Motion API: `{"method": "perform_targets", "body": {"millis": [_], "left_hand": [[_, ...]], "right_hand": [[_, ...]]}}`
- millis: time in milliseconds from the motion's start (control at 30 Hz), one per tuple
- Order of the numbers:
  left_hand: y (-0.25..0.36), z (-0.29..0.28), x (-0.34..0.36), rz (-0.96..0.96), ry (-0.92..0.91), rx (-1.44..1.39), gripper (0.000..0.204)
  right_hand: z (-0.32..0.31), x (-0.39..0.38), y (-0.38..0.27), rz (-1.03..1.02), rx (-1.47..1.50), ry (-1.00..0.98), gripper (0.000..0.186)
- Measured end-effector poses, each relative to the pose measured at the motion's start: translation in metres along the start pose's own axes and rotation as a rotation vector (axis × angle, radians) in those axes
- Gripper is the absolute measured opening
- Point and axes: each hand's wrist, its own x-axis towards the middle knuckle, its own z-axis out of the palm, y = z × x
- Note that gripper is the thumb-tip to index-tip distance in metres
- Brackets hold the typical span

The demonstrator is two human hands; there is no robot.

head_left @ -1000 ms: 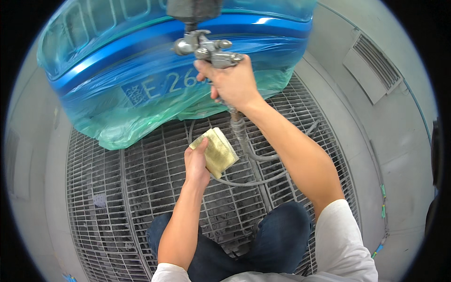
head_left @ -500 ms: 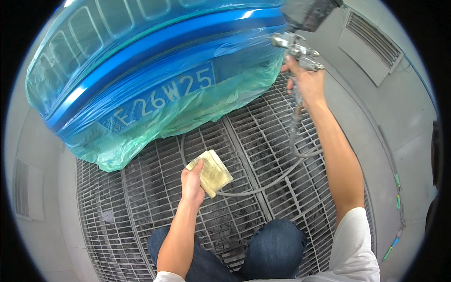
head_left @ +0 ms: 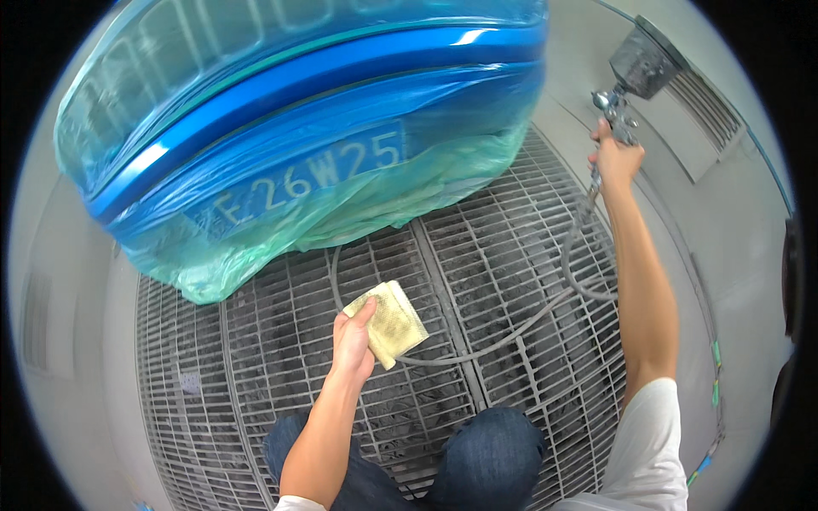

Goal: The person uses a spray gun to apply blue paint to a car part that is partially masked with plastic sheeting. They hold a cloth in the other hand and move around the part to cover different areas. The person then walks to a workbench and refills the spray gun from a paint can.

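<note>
The right hand, fingers wrapped around a spray gun, has swung rightward beyond the plastic-wrapped car, apparently leaving the gun clear of its exposed blue strip. The left hand, fingers gripping a folded yellow cloth, stays above the floor grate.

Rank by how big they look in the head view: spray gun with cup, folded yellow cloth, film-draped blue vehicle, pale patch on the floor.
Vehicle
Spray gun and cloth, too alike to rank
Pale patch
</note>
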Motion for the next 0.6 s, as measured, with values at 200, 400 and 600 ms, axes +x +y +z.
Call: {"method": "perform_targets", "body": {"millis": [200,400,600], "left_hand": [[0.017,-0.014,0.007,0.068,0.012,-0.089,0.028],[0.035,-0.038,0.014,0.093,0.088,-0.160,0.028],[0.064,-0.067,0.008,0.130,0.241,-0.254,0.026]], "right_hand": [[0.021,-0.111,-0.047,-0.118,0.192,-0.295,0.022],[0.070,-0.231,-0.119,-0.062,0.311,-0.557,0.019],[0.139,-0.323,-0.171,-0.125,0.352,-0.738,0.023]]}}
